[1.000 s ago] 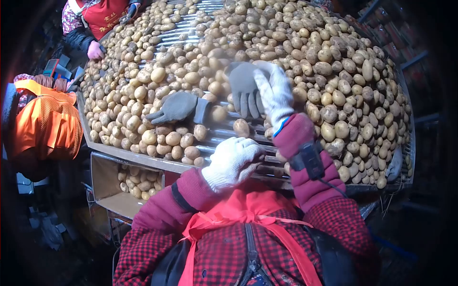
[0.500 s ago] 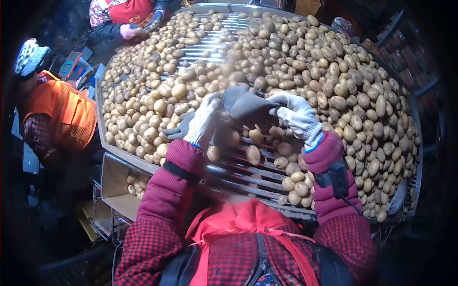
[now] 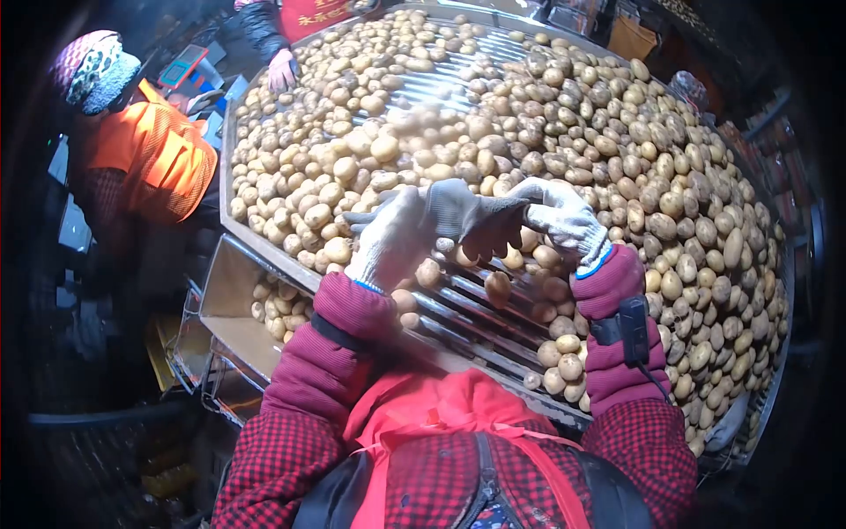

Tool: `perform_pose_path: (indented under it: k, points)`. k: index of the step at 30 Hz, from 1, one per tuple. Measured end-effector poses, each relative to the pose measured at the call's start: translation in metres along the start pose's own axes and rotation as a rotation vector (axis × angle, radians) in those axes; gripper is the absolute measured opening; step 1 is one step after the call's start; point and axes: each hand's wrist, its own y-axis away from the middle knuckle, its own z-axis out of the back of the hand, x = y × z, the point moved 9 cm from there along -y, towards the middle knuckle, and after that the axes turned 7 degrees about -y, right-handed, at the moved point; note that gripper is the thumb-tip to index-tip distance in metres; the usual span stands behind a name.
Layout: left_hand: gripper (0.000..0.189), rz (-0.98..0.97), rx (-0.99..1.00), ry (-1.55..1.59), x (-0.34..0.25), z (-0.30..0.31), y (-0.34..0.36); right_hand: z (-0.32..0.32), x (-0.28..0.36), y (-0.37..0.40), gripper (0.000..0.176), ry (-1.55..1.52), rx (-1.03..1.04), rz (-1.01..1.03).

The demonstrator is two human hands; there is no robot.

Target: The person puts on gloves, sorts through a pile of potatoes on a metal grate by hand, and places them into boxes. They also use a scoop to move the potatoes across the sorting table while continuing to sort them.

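Observation:
Both of my hands wear white knitted gloves, raised over a slatted metal table heaped with potatoes. Between them a grey glove is stretched out. My left hand is closed on its left end, and other grey glove fingers stick out at that hand's left. My right hand pinches the right end of the grey glove. Several potatoes lie on the slats just below.
A person in an orange vest stands at the left. Another person in a red apron is at the far edge, one hand on the potatoes. An open cardboard box with potatoes sits below the table's left edge.
The view has shifted, so the table appears further right and lower. The grey glove now hangs more openly between my hands, its fingers pointing down. The far person's hands have moved apart.

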Motion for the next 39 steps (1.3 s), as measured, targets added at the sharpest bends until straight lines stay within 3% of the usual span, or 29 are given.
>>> perform_pose_path:
  k: [2,4,6,8,9,11,13,15,17,18,20,22,23,25,26,27,28,29,30,32,36,39]
  points:
    - [0.019,0.079,0.0,0.209,-0.006,-0.004,0.014,-0.006,0.003,-0.009,0.029,0.193,0.021,0.157]
    - [0.023,0.1,-0.004,0.192,-0.012,-0.006,0.028,-0.015,-0.003,-0.011,0.029,0.144,0.01,-0.02]
    - [0.04,-0.068,0.133,-0.141,-0.016,0.007,0.03,-0.037,0.008,-0.016,0.03,0.153,0.05,-0.038]
    - [0.054,-0.096,0.344,-0.192,-0.05,-0.039,0.061,-0.052,0.006,-0.022,0.03,0.112,0.095,-0.068]
    - [0.064,-0.062,0.086,-0.163,-0.048,-0.029,0.07,-0.06,0.0,-0.025,0.03,0.068,0.117,-0.091]
    - [0.064,-0.009,0.151,-0.183,-0.043,-0.015,0.078,-0.073,0.001,-0.029,0.033,0.052,0.204,-0.089]
    - [0.048,-0.032,0.208,-0.164,-0.05,-0.027,0.086,-0.081,-0.003,-0.04,0.032,0.235,0.171,-0.007]
    - [0.036,0.004,0.157,-0.209,-0.031,0.014,0.078,-0.095,0.003,-0.044,0.036,0.365,0.183,-0.025]
    - [0.012,-0.024,0.021,-0.145,-0.04,0.021,0.084,-0.103,0.017,-0.046,0.036,0.633,-0.122,0.07]
    - [0.013,-0.083,-0.038,-0.174,-0.048,0.024,0.086,-0.105,0.031,-0.043,0.037,0.832,-0.327,0.096]
    - [0.013,-0.199,-0.168,-0.229,-0.062,0.036,0.09,-0.094,0.012,-0.042,0.028,0.521,-0.463,0.184]
    - [0.02,-0.222,-0.207,-0.286,-0.066,0.039,0.09,-0.126,0.009,-0.041,0.025,0.499,-0.326,0.02]
    - [0.021,-0.145,-0.26,-0.36,-0.064,0.036,0.101,-0.144,0.006,-0.039,0.031,0.631,-0.223,-0.097]
    - [0.027,-0.303,-0.194,-0.557,-0.083,0.021,0.11,-0.188,0.024,-0.043,0.041,0.579,-0.108,0.011]
    - [0.033,-0.506,-0.058,-0.679,-0.081,0.023,0.105,-0.184,0.0,-0.051,0.043,0.408,-0.058,0.165]
    - [0.04,-0.49,0.016,-0.495,-0.074,0.022,0.104,-0.188,0.005,-0.048,0.044,0.634,-0.029,0.083]
    - [0.048,-0.47,0.101,-0.305,-0.066,0.02,0.104,-0.18,-0.021,-0.05,0.038,0.367,-0.087,-0.028]
    - [0.053,-0.469,0.114,-0.266,-0.061,0.021,0.104,-0.18,-0.024,-0.046,0.028,0.338,-0.142,-0.083]
    - [0.059,-0.458,0.138,-0.222,-0.058,0.021,0.105,-0.195,-0.02,-0.042,0.02,0.086,-0.153,-0.226]
    - [0.064,-0.474,0.146,-0.193,-0.06,0.023,0.105,-0.205,-0.017,-0.044,0.026,-0.043,-0.111,-0.24]
    - [0.047,-0.376,-0.236,-0.389,-0.08,0.044,0.117,-0.21,-0.018,-0.048,0.015,-0.038,-0.148,-0.23]
    - [0.04,-0.535,-0.373,-0.503,-0.113,0.043,0.136,-0.202,-0.001,-0.054,0.014,0.221,-0.144,0.004]
